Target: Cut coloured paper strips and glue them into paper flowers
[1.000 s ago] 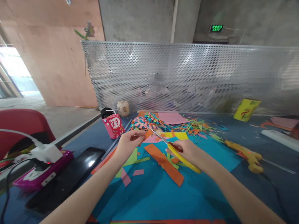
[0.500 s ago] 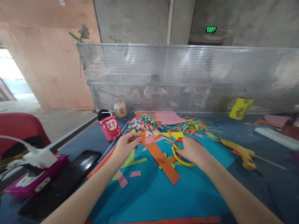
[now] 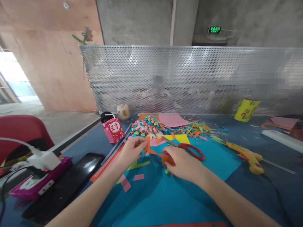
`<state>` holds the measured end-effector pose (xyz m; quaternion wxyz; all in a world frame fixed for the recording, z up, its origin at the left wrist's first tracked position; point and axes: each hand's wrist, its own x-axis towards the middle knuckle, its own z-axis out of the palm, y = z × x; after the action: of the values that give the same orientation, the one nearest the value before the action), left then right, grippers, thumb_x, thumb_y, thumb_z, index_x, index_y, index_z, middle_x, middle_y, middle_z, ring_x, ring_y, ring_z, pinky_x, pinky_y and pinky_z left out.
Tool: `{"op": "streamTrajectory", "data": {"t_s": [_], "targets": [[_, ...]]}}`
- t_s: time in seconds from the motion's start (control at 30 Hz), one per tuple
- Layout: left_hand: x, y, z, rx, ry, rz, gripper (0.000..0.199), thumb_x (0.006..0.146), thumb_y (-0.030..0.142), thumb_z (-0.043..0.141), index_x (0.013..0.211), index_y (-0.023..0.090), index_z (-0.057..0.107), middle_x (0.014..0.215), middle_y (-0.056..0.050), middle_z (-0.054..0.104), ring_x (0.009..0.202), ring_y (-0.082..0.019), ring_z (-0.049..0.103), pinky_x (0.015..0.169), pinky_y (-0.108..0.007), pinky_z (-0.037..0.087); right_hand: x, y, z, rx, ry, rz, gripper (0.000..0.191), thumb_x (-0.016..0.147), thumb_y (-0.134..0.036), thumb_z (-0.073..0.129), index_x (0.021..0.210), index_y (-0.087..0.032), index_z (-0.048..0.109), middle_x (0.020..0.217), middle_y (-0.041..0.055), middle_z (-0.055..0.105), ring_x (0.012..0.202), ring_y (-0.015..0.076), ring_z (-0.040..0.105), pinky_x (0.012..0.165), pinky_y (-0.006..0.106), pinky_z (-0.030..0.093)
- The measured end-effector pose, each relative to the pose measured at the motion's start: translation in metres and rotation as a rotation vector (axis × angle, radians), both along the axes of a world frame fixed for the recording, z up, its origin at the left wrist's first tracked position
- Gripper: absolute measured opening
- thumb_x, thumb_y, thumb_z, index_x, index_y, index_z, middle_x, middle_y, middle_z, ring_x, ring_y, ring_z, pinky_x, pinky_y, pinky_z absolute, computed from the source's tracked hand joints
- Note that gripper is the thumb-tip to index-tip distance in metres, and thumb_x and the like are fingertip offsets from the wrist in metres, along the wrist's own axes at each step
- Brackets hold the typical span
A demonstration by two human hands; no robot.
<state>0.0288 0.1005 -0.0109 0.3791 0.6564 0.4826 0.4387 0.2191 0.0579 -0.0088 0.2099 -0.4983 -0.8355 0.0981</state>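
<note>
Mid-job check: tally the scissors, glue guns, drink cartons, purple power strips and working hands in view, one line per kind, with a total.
Scissors: 1
Glue gun: 1
Drink carton: 1
Purple power strip: 1
Working hands: 2, the left hand and the right hand
Total: 6

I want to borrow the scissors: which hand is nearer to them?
Right. The right hand is just on the near side of the scissors; the left hand is farther off leftward.

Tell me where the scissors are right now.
In the head view, the scissors lie right of centre, just beyond the right hand, at the near edge of the yellow paper.
</note>
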Motion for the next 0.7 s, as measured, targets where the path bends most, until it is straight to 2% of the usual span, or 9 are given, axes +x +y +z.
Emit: {"op": "streamTrajectory", "data": {"t_s": [0.1, 0.17, 0.27, 0.33, 0.47, 0.53, 0.6, 0.67, 0.7], "targets": [[0.000, 0.000, 0.001, -0.020, -0.012, -0.012, 0.019, 0.068, 0.033, 0.051, 0.072, 0.014, 0.053, 0.055, 0.003, 0.051, 0.047, -0.008, 0.048, 0.045, -0.020, 0.040, 0.005, 0.002, 0.007, -0.076, 0.179, 0.014, 0.023, 0.071, -0.020, 0.048, 0.093, -0.022, 0.054, 0.086, 0.0024, 0.061, 0.075, 0.0153, 0.056, 0.062, 0.024, 0.041], [0.000, -0.001, 0.001, -0.002, -0.018, -0.004, 0.019, 0.068, 0.033, 0.051, 0.072, 0.015, 0.053, 0.055, 0.004, 0.051, 0.048, -0.009, 0.048, 0.045, -0.020, 0.040, 0.010, 0.007, 0.009, -0.076, 0.272, 0.000, 0.021, 0.072, -0.022, 0.048, 0.092, -0.023, 0.055, 0.089, 0.0023, 0.061, 0.078, 0.0155, 0.057, 0.066, 0.025, 0.043], [-0.002, -0.001, 0.000, 0.032, -0.007, 0.025, 0.020, 0.069, 0.034, 0.050, 0.073, 0.015, 0.054, 0.056, 0.003, 0.051, 0.050, -0.009, 0.048, 0.046, -0.021, 0.040, 0.019, 0.016, 0.009, -0.043, 0.382, -0.086, 0.022, 0.074, -0.027, 0.047, 0.092, -0.020, 0.055, 0.093, 0.0054, 0.061, 0.084, 0.0176, 0.057, 0.072, 0.029, 0.043], [-0.003, -0.001, -0.001, 0.046, -0.005, 0.032, 0.022, 0.069, 0.035, 0.050, 0.075, 0.015, 0.054, 0.058, 0.002, 0.052, 0.051, -0.009, 0.048, 0.047, -0.021, 0.041, 0.024, 0.022, 0.008, -0.066, 0.428, -0.129, 0.022, 0.073, -0.030, 0.046, 0.090, -0.018, 0.055, 0.090, 0.0066, 0.062, 0.080, 0.0187, 0.059, 0.071, 0.031, 0.045], [-0.003, 0.000, -0.002, 0.056, -0.002, 0.027, 0.023, 0.069, 0.037, 0.050, 0.075, 0.015, 0.054, 0.056, 0.002, 0.050, 0.048, -0.009, 0.047, 0.046, -0.021, 0.040, 0.027, 0.024, 0.013, -0.351, 0.490, -0.046, 0.021, 0.076, -0.035, 0.042, 0.083, -0.019, 0.053, 0.080, 0.0051, 0.063, 0.068, 0.0193, 0.062, 0.056, 0.030, 0.047], [-0.003, -0.001, -0.002, 0.045, 0.000, 0.031, 0.023, 0.069, 0.037, 0.049, 0.076, 0.015, 0.054, 0.056, 0.002, 0.051, 0.048, -0.010, 0.048, 0.045, -0.021, 0.039, 0.028, 0.025, 0.015, -0.400, 0.513, -0.039, 0.024, 0.077, -0.036, 0.038, 0.088, -0.019, 0.052, 0.081, 0.0050, 0.063, 0.066, 0.0190, 0.062, 0.052, 0.029, 0.047], [-0.002, -0.001, -0.001, 0.045, -0.005, 0.033, 0.022, 0.069, 0.036, 0.050, 0.074, 0.016, 0.054, 0.056, 0.002, 0.052, 0.048, -0.010, 0.048, 0.045, -0.021, 0.039, 0.030, 0.028, 0.014, -0.200, 0.478, -0.133, 0.024, 0.077, -0.033, 0.040, 0.092, -0.019, 0.051, 0.088, 0.0064, 0.062, 0.076, 0.0194, 0.060, 0.062, 0.031, 0.047], [-0.002, -0.002, 0.000, 0.055, -0.017, 0.036, 0.020, 0.068, 0.035, 0.050, 0.071, 0.016, 0.054, 0.055, 0.002, 0.051, 0.048, -0.010, 0.048, 0.045, -0.021, 0.039, 0.034, 0.033, 0.009, 0.055, 0.357, -0.240, 0.025, 0.075, -0.027, 0.043, 0.096, -0.018, 0.051, 0.096, 0.0079, 0.060, 0.089, 0.0196, 0.056, 0.076, 0.032, 0.044], [-0.002, -0.002, 0.000, 0.058, -0.023, 0.037, 0.020, 0.068, 0.035, 0.051, 0.071, 0.016, 0.054, 0.055, 0.002, 0.051, 0.048, -0.009, 0.048, 0.046, -0.021, 0.039, 0.036, 0.035, 0.006, 0.128, 0.278, -0.270, 0.027, 0.075, -0.025, 0.043, 0.100, -0.017, 0.051, 0.100, 0.0085, 0.058, 0.094, 0.0200, 0.054, 0.080, 0.033, 0.041]]}}
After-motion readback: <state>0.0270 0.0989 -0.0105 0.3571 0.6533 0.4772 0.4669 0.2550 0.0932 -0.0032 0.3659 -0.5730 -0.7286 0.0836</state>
